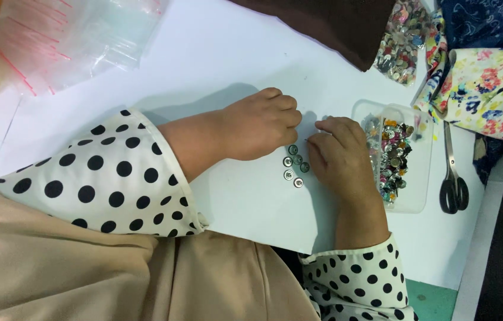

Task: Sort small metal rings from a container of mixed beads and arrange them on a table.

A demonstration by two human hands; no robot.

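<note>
Five small round metal studs (pixel 294 165) lay on the white surface (pixel 233 59) between both hands, left hand (pixel 260 125) curled, right hand (pixel 337 151) pinching a thin pin; a nudge could scatter them.

Shiny metal snap buttons (pixel 293 166), clear plastic tray (pixel 416 201).

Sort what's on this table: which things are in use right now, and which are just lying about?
In use: left hand, right hand, small round metal buttons, clear tray of buttons.
Lying about: scissors, clear zip bags, floral fabric, bag of buttons.
</note>
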